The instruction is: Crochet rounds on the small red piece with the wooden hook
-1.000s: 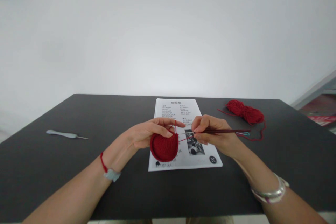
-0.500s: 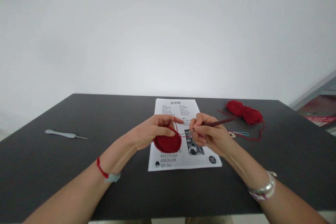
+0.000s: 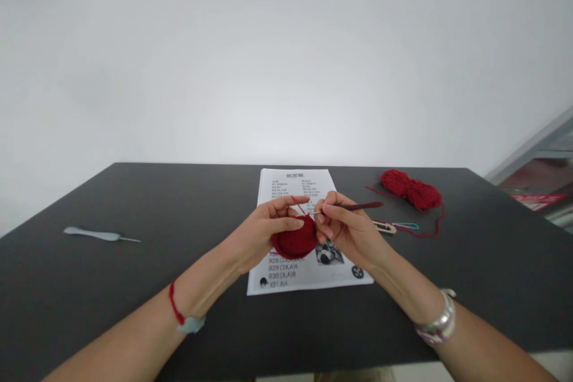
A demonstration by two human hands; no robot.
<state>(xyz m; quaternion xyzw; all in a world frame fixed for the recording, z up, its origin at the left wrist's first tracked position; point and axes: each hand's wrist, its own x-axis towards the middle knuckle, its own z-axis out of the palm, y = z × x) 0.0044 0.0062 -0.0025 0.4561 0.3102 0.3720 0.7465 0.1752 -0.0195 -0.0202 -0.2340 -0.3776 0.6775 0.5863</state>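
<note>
Left hand (image 3: pixel 262 231) pinches a cupped, curl-rimmed red crochet piece (image 3: pixel 295 242) above printed paper (image 3: pixel 290 287); right hand (image 3: pixel 348 225) grips a slim, dark-red-handled crochet hook (image 3: pixel 364 206), silvery shaft meeting the piece's top edge

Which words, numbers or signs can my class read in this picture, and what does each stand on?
"熊图解": heading of the printed sheet, slightly blurred.
"R28:(2X": sheet's lower left; the rest is unclear, partly behind the red crocheted piece.
"R29:(3X,A)6": sheet, next line down.
"R30:(X,A)8": sheet, below that.
Too small or blurred: the sheet's upper rows, its last row, its round dark logo, and marks on the red item at far right.
</note>
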